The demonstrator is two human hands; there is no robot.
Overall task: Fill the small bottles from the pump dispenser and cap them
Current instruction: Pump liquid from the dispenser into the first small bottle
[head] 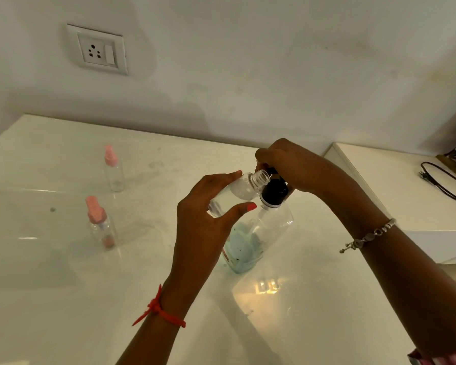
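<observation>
My left hand [206, 214] grips a small clear bottle [241, 189] that has no cap, tilted so its threaded mouth points up and right at the pump's nozzle. My right hand [292, 164] rests on top of the black pump head [274, 191] with fingers curled over it. The pump dispenser [261, 233] is a clear bottle with pale blue liquid low inside, standing on the white counter [63, 285]. Two small clear bottles with pink spray caps stand to the left, one farther back [113, 168] and one nearer [100, 222].
A white wall with a power socket [98, 50] rises behind the counter. To the right sits a lower white surface [395, 185] with a black cable [442, 183]. Light glints on the counter in front of the dispenser.
</observation>
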